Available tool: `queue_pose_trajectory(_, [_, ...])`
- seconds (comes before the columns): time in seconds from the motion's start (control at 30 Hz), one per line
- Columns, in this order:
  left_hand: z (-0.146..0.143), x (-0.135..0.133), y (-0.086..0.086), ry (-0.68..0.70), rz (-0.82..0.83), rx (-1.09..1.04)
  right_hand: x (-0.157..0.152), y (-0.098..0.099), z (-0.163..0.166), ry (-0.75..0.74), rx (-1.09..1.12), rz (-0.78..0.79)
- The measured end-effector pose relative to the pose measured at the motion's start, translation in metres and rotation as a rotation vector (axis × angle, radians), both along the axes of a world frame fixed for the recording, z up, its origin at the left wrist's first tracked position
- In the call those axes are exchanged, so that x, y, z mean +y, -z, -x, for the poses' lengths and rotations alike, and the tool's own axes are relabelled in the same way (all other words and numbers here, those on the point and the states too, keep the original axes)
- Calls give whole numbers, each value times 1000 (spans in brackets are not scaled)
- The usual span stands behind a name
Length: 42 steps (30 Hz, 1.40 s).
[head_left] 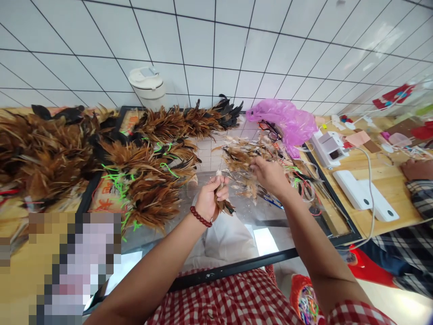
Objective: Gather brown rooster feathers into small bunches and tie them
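Observation:
My left hand, with a dark red bead bracelet at the wrist, is closed around a small bunch of brown feathers. The pale quill ends poke up past the thumb and the dark tips point down. My right hand is at a pile of loose brown and cream feathers on the glass tabletop, its fingers pinched together. What lies between those fingertips is too small to make out. To the left are fuller feather bundles tied with bright green string.
A black-framed glass top spans the work area. More feather bundles lie at the left. Behind are a white lidded canister and a pink plastic bag. On the right are glasses, scissors, white power strips and another person's plaid sleeve.

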<state>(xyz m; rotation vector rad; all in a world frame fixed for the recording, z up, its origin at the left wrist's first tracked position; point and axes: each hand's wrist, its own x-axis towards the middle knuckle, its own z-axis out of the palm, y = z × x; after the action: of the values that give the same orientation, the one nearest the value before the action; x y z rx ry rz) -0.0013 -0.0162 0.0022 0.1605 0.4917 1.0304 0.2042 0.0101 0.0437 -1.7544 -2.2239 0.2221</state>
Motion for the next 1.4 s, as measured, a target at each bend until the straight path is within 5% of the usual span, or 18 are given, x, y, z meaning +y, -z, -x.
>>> queue_pose_trajectory(0.17, [0,0,0,7,-8,8,-5,1,-16,-272,139,57])
queue_pose_trajectory(0.33, [0,0,1,4,-1,11,10,-2,-36,-2,140,-101])
queue_pose_trajectory(0.5, [0,0,1,4,-24,9,-1,9,-50,-28,23,-142])
queue_pose_trajectory(0.67, [-1,-1,-2,13,-14,20,-12,12,-56,254,82,-294])
queue_pose_trajectory(0.83, [-1,-1,-3,16,-11,38,-1,7,-29,65,-114,-141])
queue_pose_trajectory(1.0, [0,0,-1,21,-11,23,10,9,-16,75,-306,-14])
queue_pose_trajectory(1.23, [0,-2,-1,17,-33,27,1,5,-28,208,303,-203])
queue_pose_trajectory(1.4, [-8,3,-9,34,-3,160,-17,1,-12,45,504,-319])
